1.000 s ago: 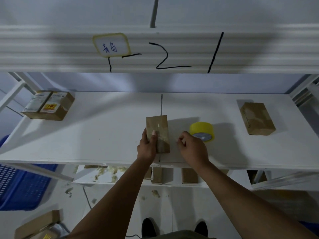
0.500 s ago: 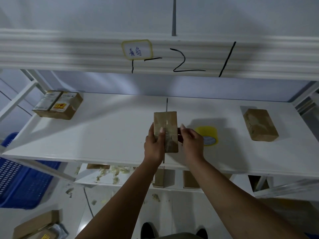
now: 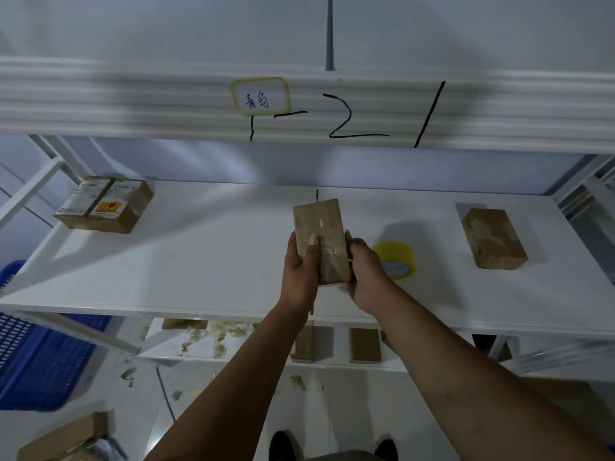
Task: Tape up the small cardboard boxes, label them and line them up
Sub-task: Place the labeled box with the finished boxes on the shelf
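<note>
Held above the white shelf [image 3: 199, 261]: a small rectangular cardboard box [image 3: 321, 237], brown, glossy with clear tape, gripped by left hand [image 3: 301, 267] and right hand [image 3: 366, 271] on either side. Right of box, a round yellow tape roll [image 3: 396, 261]. Lifted higher than a second ago.

Matt cardboard box [image 3: 321, 234] under glossy tape; smooth white shelf [image 3: 206, 261].
</note>
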